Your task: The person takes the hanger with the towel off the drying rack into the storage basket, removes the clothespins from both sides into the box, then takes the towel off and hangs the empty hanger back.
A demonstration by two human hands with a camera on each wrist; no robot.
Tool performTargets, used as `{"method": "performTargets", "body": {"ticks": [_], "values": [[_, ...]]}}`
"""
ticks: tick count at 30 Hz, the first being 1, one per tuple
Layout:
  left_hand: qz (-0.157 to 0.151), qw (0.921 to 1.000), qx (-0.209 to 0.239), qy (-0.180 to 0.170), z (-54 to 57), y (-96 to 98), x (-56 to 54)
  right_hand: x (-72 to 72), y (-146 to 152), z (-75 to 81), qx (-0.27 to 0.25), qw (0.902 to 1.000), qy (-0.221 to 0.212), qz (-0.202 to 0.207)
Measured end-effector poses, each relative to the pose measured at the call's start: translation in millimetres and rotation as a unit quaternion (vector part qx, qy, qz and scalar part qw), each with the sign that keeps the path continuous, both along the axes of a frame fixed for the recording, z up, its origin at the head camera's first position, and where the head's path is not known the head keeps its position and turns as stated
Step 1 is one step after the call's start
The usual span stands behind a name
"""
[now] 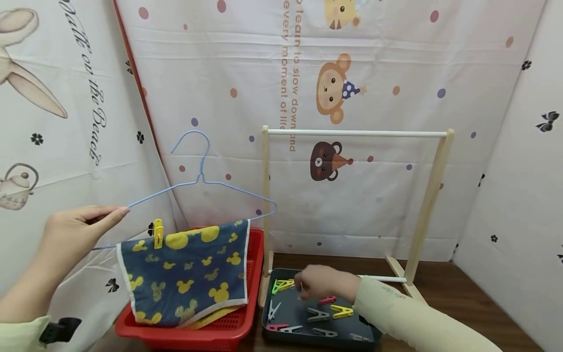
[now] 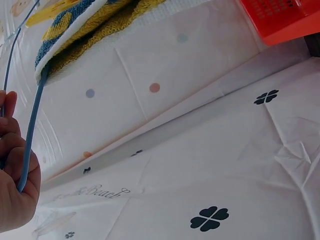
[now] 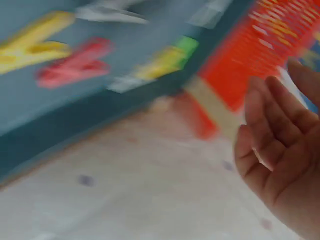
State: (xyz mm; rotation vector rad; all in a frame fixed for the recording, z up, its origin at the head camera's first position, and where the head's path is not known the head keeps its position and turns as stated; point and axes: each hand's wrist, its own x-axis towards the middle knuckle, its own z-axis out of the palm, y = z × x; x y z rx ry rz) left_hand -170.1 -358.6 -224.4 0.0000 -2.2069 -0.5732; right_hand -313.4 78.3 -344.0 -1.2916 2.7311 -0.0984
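My left hand [image 1: 76, 234] grips a blue wire clothes hanger [image 1: 228, 186] at its left corner, and the hook points up. Over the hanger's lower bar hangs a blue and yellow patterned towel [image 1: 189, 274]. A yellow clothespin [image 1: 158, 233] clips the towel's top edge near its left end. Above a dark tray [image 1: 268, 320] of clothespins is my right hand [image 1: 323, 283]. In the right wrist view its fingers [image 3: 272, 137] are loosely bent with nothing between them. The tray holds yellow, red, grey and green clothespins, some of them blurred in that view.
A red plastic basket [image 1: 252, 293] stands behind and below the towel, left of the tray. Behind the tray rises a wooden rack [image 1: 428, 210] with a white top rail [image 1: 352, 133]. Printed cloth walls [image 1: 374, 205] enclose the brown tabletop [image 1: 457, 308].
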Motion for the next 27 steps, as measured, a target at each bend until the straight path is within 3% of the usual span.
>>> {"method": "performTargets", "body": {"ticks": [2,5,8,11,15,20,27], "values": [[-0.008,1.0,0.001,-0.001,0.9,2.0,-0.5,2.2,-3.2,17.0,-0.051,0.9971,0.032,0.046],[-0.011,0.9999,0.005,0.008,0.2,4.0,-0.5,10.1,-17.8,51.0,-0.137,0.9821,0.072,0.108],[-0.006,0.9999,0.008,0.011,-0.1,5.0,-0.9,18.7,-36.2,83.6,-0.193,0.9686,0.079,0.135],[0.002,0.9999,0.004,0.012,0.4,5.9,-1.7,24.0,-52.5,105.6,-0.204,0.9673,0.072,0.132],[0.0,0.9999,0.001,0.015,0.8,7.2,-5.1,27.3,-70.2,122.1,-0.205,0.9728,0.041,0.1],[-0.018,0.9994,0.007,0.027,0.7,7.4,-9.2,29.2,-93.1,132.5,-0.222,0.9715,0.021,0.079],[-0.012,0.9996,0.011,0.022,-0.9,6.0,-8.5,34.7,-128.0,145.7,-0.242,0.9689,0.004,0.052]]}}
